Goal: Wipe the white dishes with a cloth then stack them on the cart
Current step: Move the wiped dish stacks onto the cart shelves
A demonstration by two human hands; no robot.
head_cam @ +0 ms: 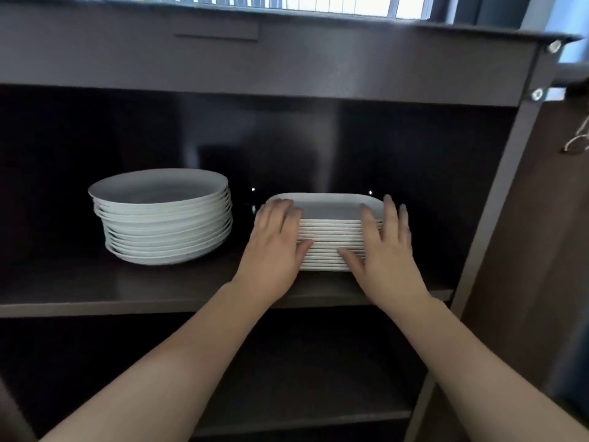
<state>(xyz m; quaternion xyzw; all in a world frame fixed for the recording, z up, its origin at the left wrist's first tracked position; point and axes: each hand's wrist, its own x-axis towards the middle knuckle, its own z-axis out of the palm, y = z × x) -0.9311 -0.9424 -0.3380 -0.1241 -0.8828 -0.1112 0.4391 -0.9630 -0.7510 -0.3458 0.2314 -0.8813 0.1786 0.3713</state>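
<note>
The cart's middle shelf holds 2 white stacks, well apart: round plates left, oblong dishes right, near the front edge. Bare shelf lies between them, with dark headroom above. The left grip and right grip flank the dishes, fingers nearly straight, pressing the sides, thumbs on the front.
</note>
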